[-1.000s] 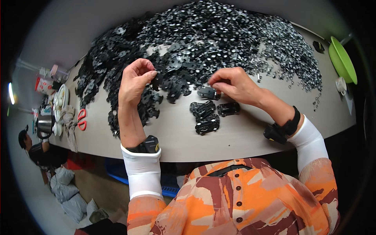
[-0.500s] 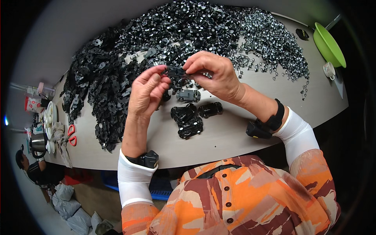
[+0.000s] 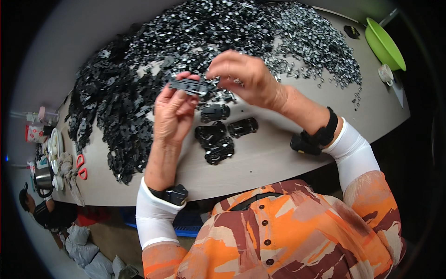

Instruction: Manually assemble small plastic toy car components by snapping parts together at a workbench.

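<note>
My left hand [image 3: 174, 111] holds a flat black plastic part [image 3: 188, 86] raised above the table. My right hand [image 3: 244, 76] is beside it, fingers pinched at the part's right end, apparently on a small metal piece that I cannot make out. Below the hands several small black toy car bodies [image 3: 218, 137] lie grouped on the grey table [image 3: 274, 160]. Beyond the hands spreads a big heap of black plastic parts [image 3: 121, 93], with a spread of small silver metal pieces [image 3: 306, 46] on the right. Both wrists wear black bands.
A green bowl [image 3: 385, 44] and a small white cup [image 3: 385, 73] stand at the table's far right. Red-handled scissors [image 3: 81, 166], a metal mug [image 3: 44, 177] and plates sit at the left end. A person [image 3: 46, 211] sits below left, near white sacks on the floor.
Both hands came off the heap, rose and drew together. The left hand now holds a black part up, and the right hand works at its end.
</note>
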`<move>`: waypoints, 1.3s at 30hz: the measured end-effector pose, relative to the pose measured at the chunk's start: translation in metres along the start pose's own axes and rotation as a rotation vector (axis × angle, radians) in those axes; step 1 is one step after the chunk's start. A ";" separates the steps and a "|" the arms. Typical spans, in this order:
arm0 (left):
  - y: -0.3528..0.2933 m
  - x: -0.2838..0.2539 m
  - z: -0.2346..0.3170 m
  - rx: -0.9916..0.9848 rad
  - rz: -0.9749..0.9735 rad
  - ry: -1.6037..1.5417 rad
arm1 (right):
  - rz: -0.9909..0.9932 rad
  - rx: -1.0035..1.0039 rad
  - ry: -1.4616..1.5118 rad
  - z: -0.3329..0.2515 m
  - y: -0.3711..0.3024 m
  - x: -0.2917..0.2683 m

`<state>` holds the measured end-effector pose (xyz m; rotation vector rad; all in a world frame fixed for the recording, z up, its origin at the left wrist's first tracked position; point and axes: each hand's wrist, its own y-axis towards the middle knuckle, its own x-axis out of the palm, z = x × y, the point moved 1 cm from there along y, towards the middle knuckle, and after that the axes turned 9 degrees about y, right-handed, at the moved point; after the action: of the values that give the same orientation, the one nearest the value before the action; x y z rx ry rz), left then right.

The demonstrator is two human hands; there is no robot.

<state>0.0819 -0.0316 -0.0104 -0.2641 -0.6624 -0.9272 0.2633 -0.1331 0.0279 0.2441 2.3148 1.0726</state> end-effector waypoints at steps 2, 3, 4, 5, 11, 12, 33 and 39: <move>0.001 -0.002 0.003 0.014 0.043 0.028 | -0.092 0.206 -0.131 0.016 -0.006 -0.028; 0.003 -0.006 0.003 0.024 0.077 0.056 | -0.164 0.335 -0.177 0.019 -0.011 -0.035; 0.004 -0.009 0.001 0.033 0.110 0.085 | -0.235 0.465 -0.223 0.021 -0.015 -0.041; 0.005 -0.012 -0.002 0.021 0.109 0.094 | -0.316 0.507 -0.263 0.020 -0.021 -0.042; 0.002 -0.005 -0.010 0.015 0.075 0.217 | -0.454 0.757 -0.298 0.008 -0.039 -0.059; 0.002 -0.004 -0.009 0.014 0.070 0.236 | -0.451 0.761 -0.300 0.007 -0.043 -0.058; -0.001 0.003 -0.008 0.008 0.029 0.310 | -0.422 0.659 -0.164 0.010 -0.056 -0.050; -0.005 0.017 -0.016 0.078 0.026 0.369 | -0.124 0.526 -0.111 -0.010 -0.032 -0.040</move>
<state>0.0913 -0.0528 -0.0123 -0.0290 -0.3527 -0.8931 0.2925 -0.1759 0.0263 0.3433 2.4335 0.3637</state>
